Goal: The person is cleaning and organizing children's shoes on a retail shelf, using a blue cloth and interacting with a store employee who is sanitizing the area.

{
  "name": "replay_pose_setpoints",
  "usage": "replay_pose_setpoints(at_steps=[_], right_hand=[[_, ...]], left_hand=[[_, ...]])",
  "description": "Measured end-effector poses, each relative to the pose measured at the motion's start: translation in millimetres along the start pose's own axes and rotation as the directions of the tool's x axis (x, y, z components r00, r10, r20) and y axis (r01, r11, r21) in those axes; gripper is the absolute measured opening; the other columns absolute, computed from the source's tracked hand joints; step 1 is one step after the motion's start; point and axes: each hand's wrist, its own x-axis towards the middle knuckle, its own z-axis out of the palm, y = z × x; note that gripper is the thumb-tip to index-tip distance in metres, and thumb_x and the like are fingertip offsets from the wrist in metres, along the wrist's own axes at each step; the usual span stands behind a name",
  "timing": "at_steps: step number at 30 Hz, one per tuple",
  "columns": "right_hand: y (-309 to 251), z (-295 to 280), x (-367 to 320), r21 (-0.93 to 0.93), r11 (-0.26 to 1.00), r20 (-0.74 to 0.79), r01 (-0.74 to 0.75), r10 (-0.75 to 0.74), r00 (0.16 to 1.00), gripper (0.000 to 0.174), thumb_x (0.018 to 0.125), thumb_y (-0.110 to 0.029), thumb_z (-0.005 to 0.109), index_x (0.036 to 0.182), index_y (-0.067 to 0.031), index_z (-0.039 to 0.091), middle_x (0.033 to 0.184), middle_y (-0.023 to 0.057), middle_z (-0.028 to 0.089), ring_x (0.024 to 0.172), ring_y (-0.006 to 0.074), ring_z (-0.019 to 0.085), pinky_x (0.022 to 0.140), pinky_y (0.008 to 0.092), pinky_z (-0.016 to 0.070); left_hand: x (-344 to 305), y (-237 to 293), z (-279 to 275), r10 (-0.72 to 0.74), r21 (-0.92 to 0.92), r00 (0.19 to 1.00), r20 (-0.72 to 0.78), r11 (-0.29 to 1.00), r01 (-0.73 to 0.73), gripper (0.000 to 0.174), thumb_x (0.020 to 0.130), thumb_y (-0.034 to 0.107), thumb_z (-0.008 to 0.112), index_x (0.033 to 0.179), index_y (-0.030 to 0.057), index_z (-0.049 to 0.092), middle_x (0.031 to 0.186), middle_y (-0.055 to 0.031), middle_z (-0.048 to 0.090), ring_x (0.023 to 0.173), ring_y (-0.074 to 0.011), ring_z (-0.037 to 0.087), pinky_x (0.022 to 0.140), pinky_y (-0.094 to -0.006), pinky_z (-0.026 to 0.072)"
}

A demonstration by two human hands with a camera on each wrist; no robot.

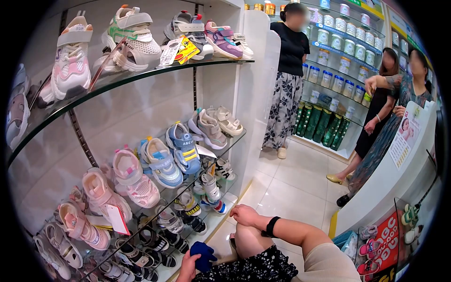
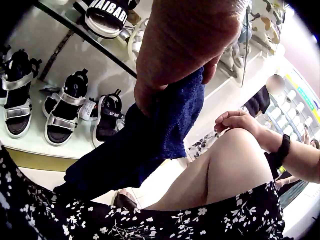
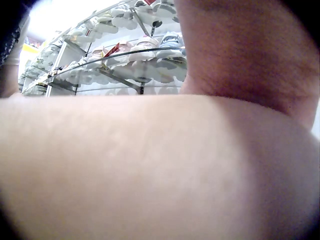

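Observation:
My left hand [image 1: 189,267] grips a dark blue cloth [image 1: 203,256] low beside the shoe shelves. In the left wrist view the thumb and fingers pinch the cloth [image 2: 172,117] at its upper part, and its folds hang over the black floral skirt [image 2: 145,222]. My right hand [image 1: 244,215] rests on the bare knee [image 1: 253,242], its fingers relaxed and holding nothing. Close up in the right wrist view, the hand [image 3: 245,50] lies against the leg [image 3: 125,160], which hides the fingers.
Glass shelves [image 1: 141,80] on the left carry rows of children's shoes [image 1: 136,181] and sandals [image 2: 67,112]. Several people [image 1: 286,70] stand farther back near shelves of cans [image 1: 338,82]. A white partition [image 1: 399,155] and more small shoes [image 1: 369,249] are at the right.

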Motion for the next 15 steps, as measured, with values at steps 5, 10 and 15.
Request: replay_pose_setpoints(at_steps=[5, 10, 15], right_hand=[[-0.8, -0.8, 0.5, -0.016, 1.0, 0.015, -0.007, 0.007, 1.0, 0.02, 0.077, -0.017, 0.048, 0.088, -0.0094, 0.063, 0.091, 0.0108, 0.06, 0.092, 0.0289, 0.056, 0.081, 0.0381, 0.0459], [-0.4, -0.2, 0.9, -0.018, 1.0, 0.016, -0.011, 0.011, 1.0, 0.021, 0.077, -0.017, 0.048, 0.088, -0.0097, 0.063, 0.09, 0.0109, 0.061, 0.092, 0.0289, 0.056, 0.08, 0.0385, 0.0465], [-3.2, -2.3, 0.1, -0.017, 1.0, 0.015, -0.019, 0.02, 1.0, 0.021, 0.076, -0.017, 0.048, 0.088, -0.0102, 0.064, 0.091, 0.0109, 0.061, 0.092, 0.029, 0.057, 0.08, 0.0388, 0.0468]], left_hand=[[-0.2, 0.1, -1.4, -0.012, 0.005, 1.0, -0.004, 1.0, 0.012, 0.04, 0.076, -0.003, 0.049, 0.116, -0.0002, 0.051, 0.1, -0.0088, 0.061, 0.091, -0.0196, 0.059, 0.083, -0.0298, 0.046], [-12.5, 14.7, 13.3, -0.005, -0.006, 1.0, -0.009, 1.0, 0.005, 0.039, 0.076, -0.003, 0.049, 0.115, -0.0002, 0.051, 0.1, -0.0085, 0.061, 0.092, -0.0194, 0.058, 0.083, -0.0297, 0.0454], [-11.4, 11.7, 11.3, 0.009, -0.021, 1.0, -0.001, 1.0, -0.009, 0.04, 0.076, -0.003, 0.048, 0.116, -0.0004, 0.051, 0.101, -0.0086, 0.061, 0.093, -0.0198, 0.058, 0.085, -0.0299, 0.0449]])
